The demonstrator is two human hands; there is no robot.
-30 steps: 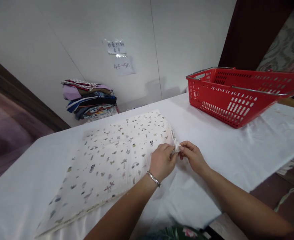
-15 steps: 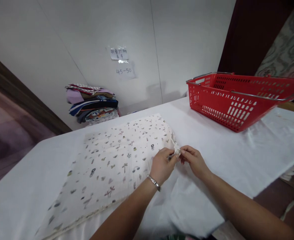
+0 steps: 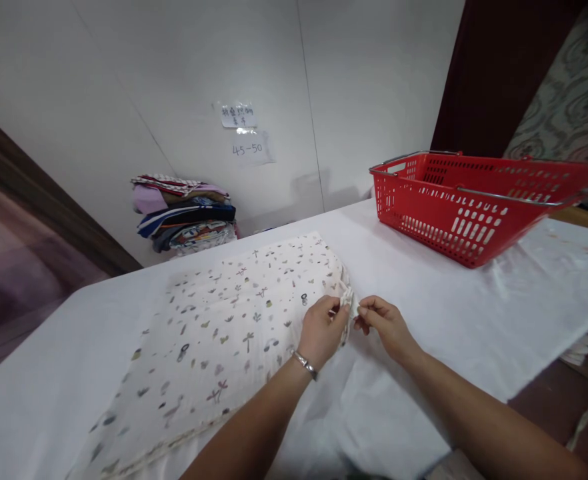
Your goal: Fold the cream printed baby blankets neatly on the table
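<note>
A white cloth [image 3: 234, 333] printed with small palms, rainbows and animals lies flat and folded in layers on the table. At its right edge, my left hand [image 3: 323, 327] pinches the gathered layers between thumb and fingers. A silver bracelet [image 3: 305, 364] circles the left wrist. Just to the right, my right hand [image 3: 385, 325] is closed with its fingertips on a small pale piece at that same edge. Whether this piece is a label or a corner of the cloth I cannot tell.
The table [image 3: 424, 313] has a white cover. A red plastic basket [image 3: 424, 207] with metal handles stands at the back right. Folded fabrics [image 3: 187, 213] are stacked beyond the far edge at left. Paper signs [image 3: 247, 143] hang on the wall.
The gathered edge between my hands has spread slightly, and a pale piece now shows at my right fingertips. Both hands stay nearly in place; the view has tilted slightly.
</note>
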